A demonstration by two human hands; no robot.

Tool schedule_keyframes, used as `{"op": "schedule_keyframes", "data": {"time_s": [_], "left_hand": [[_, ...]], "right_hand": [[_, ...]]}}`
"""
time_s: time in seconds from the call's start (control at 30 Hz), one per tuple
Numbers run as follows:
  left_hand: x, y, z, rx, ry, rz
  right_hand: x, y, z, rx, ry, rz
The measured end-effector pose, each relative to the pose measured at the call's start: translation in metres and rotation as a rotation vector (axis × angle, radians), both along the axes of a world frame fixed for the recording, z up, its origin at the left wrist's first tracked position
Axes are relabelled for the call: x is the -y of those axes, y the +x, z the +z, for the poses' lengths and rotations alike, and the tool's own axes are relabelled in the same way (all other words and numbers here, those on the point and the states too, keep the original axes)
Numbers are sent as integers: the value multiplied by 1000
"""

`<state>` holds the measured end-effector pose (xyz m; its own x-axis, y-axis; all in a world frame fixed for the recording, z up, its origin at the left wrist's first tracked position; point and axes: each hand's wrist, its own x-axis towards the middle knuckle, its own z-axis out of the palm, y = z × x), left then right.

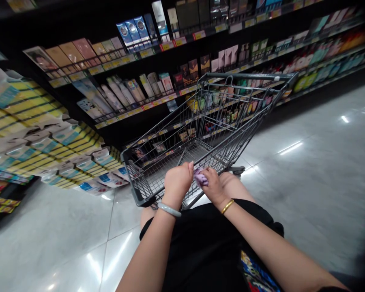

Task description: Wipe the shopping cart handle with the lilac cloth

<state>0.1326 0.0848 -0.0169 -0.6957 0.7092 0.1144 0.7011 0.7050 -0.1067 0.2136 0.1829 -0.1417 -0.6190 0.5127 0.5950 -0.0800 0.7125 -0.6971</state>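
A grey wire shopping cart [263, 106] stands in front of me in a store aisle, its basket holding nothing that I can see. My left hand [178, 181] is closed around the cart's handle, with a pale bangle on the wrist. My right hand [214, 185] is closed beside it, pinching a small crumpled purple cloth [201, 177] against the handle. A gold bangle circles the right wrist. The handle bar itself is mostly hidden under both hands.
Dark shelves [182, 56] packed with boxed goods run along the left and far side. A stack of yellow and white packs [33, 134] stands at the left. Glossy pale floor tiles [316, 170] stretch to the right. My dark clothing fills the bottom.
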Motion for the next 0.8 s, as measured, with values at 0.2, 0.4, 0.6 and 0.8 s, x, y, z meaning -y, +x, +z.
{"op": "schedule_keyframes", "data": {"time_s": [0.2, 0.4, 0.6, 0.8], "left_hand": [[1, 0, -1, 20, 2, -9], [1, 1, 0, 14, 16, 6], [1, 0, -1, 13, 4, -5], [2, 0, -2, -5, 30, -4]], "right_hand": [[-2, -5, 35, -98, 45, -20], [4, -5, -13, 44, 25, 24], [-1, -4, 34, -137, 2, -18], [3, -4, -12, 8, -23, 6]]}}
